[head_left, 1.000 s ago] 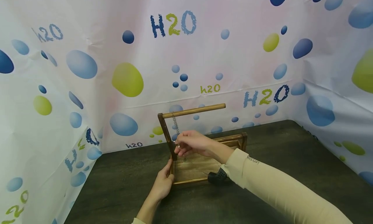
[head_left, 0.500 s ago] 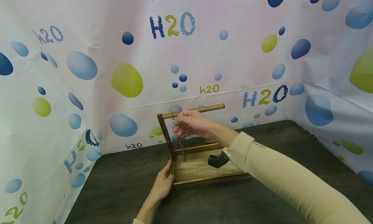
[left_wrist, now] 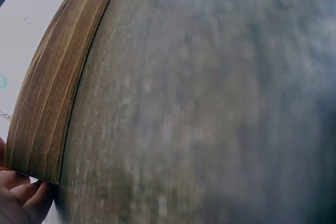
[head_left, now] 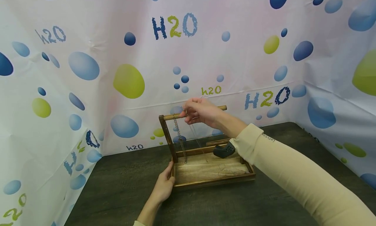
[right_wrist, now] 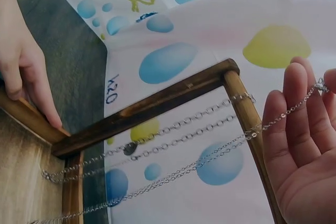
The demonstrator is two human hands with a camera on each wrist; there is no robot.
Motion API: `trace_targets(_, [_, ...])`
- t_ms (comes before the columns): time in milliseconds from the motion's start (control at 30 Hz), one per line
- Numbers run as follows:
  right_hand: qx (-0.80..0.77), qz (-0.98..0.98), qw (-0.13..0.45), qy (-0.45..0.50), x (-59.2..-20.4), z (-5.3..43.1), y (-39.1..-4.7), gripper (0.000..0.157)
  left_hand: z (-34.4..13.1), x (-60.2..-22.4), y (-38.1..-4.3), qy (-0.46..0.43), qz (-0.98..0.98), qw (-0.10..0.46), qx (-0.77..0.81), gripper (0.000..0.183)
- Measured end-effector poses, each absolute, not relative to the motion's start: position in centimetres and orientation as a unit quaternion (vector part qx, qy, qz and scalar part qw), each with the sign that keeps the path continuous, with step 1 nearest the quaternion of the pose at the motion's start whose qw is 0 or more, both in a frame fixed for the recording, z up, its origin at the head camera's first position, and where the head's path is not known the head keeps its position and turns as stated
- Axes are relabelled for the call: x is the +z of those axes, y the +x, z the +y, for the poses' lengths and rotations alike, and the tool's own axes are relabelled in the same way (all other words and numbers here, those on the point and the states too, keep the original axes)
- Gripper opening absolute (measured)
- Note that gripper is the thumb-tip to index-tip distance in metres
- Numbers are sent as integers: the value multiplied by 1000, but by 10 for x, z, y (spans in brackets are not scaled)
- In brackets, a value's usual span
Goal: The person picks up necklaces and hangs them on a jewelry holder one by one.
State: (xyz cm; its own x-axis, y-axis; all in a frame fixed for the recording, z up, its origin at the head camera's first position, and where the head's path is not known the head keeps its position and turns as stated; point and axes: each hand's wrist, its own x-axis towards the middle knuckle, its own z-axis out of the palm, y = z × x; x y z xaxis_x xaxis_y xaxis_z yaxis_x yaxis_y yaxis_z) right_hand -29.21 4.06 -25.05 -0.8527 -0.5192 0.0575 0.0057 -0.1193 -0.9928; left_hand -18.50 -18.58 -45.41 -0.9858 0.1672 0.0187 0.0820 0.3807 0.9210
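In the head view, a wooden jewelry stand has a shallow tray (head_left: 214,182), a left post (head_left: 166,134) and a crossbar (head_left: 170,117). My left hand (head_left: 164,184) grips the tray's left end, fingers at its corner in the left wrist view. A thicker chain necklace (right_wrist: 178,126) hangs looped over the crossbar near the post. My right hand (head_left: 202,111) is up at the bar, pinching a thin chain necklace (right_wrist: 184,169) by its clasp end between thumb and finger. That thin chain slants down past the bar toward the tray.
More fine chain (head_left: 229,170) lies in the tray's right part. A short wooden piece (head_left: 217,142) shows behind the tray. The dark table (head_left: 126,193) meets a patterned backdrop (head_left: 152,49) behind. A black wrist camera (head_left: 224,151) sits under the right wrist.
My right hand has risen from low beside the post up to the crossbar and slightly right, lifting the thin chain. My left hand has stayed on the tray's end.
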Motion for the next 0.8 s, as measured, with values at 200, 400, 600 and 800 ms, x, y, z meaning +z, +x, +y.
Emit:
trace_targets(200, [-731, 641, 156, -178, -249, 48, -298, 14, -186, -455, -186, 76, 829, 38, 553, 66])
trace_targets(400, [-736, 641, 141, -167, -248, 55, -302, 14, -186, -457, -188, 79, 830, 39, 551, 66])
trace_targets(600, [-730, 647, 133, -173, -249, 66, -307, 17, -186, -456, -188, 82, 829, 38, 552, 66])
trace_targets(800, [-728, 654, 122, -166, -249, 81, -311, 17, -187, -455, -189, 81, 826, 41, 556, 66])
